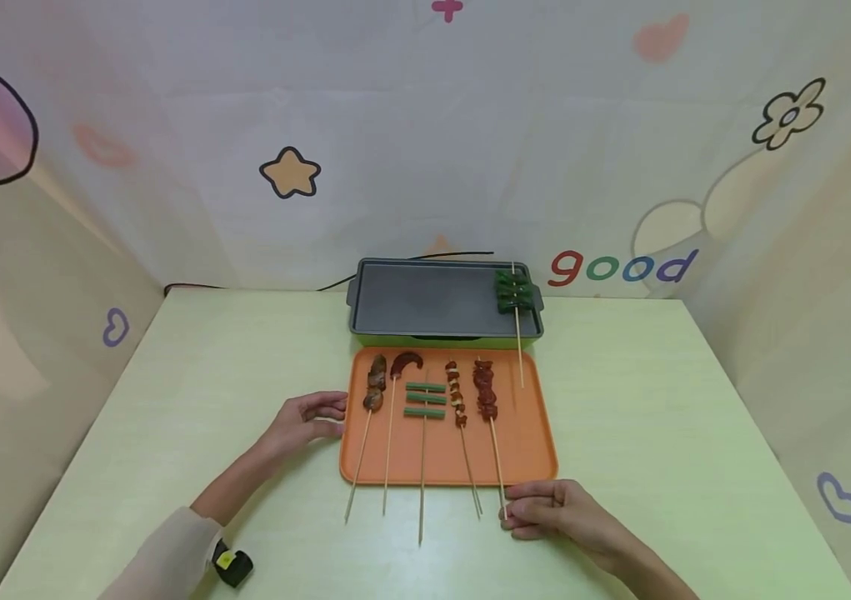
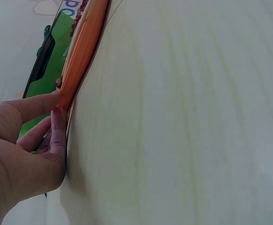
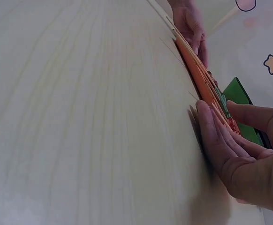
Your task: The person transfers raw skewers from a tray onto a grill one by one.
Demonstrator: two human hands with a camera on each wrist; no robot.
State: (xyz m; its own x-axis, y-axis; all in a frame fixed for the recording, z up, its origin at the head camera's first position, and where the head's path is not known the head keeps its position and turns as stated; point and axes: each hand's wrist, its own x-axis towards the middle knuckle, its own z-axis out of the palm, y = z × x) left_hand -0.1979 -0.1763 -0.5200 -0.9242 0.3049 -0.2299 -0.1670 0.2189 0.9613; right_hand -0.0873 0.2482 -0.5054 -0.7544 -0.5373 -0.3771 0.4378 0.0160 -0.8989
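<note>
My left hand [image 1: 310, 421] is at the left edge of an orange tray [image 1: 440, 467], its fingertips touching the rim; the left wrist view shows thumb and index finger at that edge. With my right hand [image 1: 548, 510] I pinch the bottom end of the stick of a red meat skewer [image 1: 485, 390], whose meat lies over the tray. Beside it on the tray lie a skewer of small brown and pale pieces [image 1: 456, 392], one of green stalk pieces [image 1: 425, 399], one with a curled dark red piece [image 1: 406, 363] and one with brown chunks [image 1: 375, 382].
A grey electric griddle [image 1: 425, 296] with a green base stands directly behind the tray. On its right side lies a skewer of dark green pieces [image 1: 513, 292], its stick reaching forward over the tray. A black cord [image 1: 335, 284] runs behind the griddle by the fabric backdrop.
</note>
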